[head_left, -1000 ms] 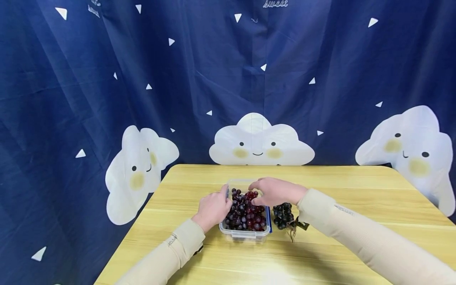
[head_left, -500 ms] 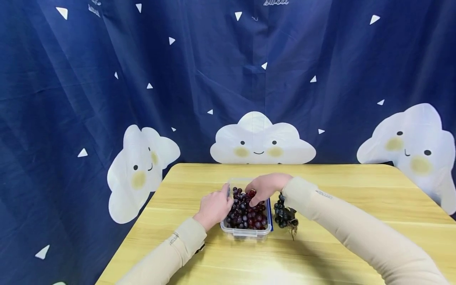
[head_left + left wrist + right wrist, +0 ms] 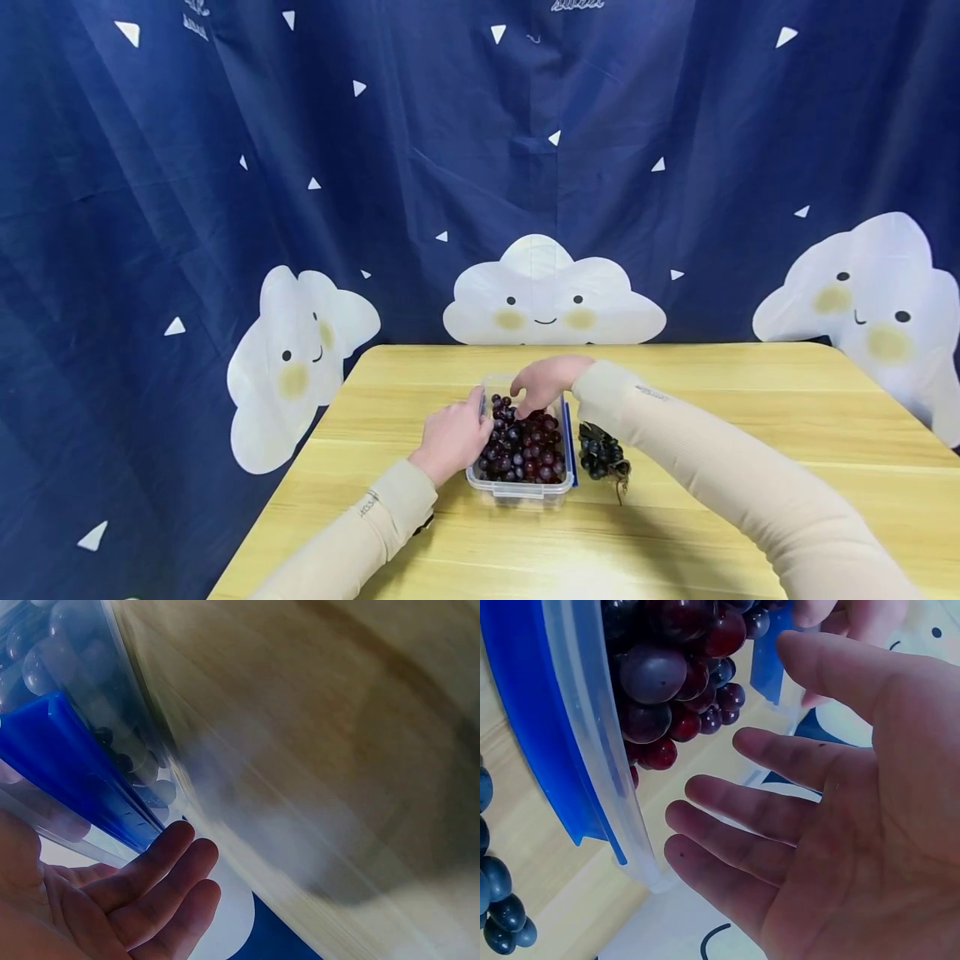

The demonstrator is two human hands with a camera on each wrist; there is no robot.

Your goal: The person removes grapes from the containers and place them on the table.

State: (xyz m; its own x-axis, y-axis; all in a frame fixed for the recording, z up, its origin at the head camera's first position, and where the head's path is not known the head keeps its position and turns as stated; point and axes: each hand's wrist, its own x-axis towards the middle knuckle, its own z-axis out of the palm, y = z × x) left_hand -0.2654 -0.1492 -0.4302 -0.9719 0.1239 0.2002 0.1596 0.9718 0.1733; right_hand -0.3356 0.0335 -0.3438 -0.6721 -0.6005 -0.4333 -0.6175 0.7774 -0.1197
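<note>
A clear plastic food container (image 3: pixel 521 490) with blue side latches stands on the table, heaped with dark red and purple grapes (image 3: pixel 528 457). At its left wall is my left hand (image 3: pixel 453 437), thumb over the rim; the left wrist view shows other fingers extended outside, beside a blue latch (image 3: pixel 71 769). Over the far end of the container hovers my right hand (image 3: pixel 542 383). In the right wrist view its fingers (image 3: pixel 735 810) are spread and slightly bent, holding nothing, with the bunch hanging just beyond the fingertips.
A bunch of black grapes (image 3: pixel 600 457) with brown stems lies just right of the container. The wooden table (image 3: pixel 420 379) ends at a dark blue curtain (image 3: pixel 405 167) with white clouds and triangles.
My right hand has moved left and away from me, over the container's far end, uncovering more of the grapes and the black bunch. The left hand stays at the wall.
</note>
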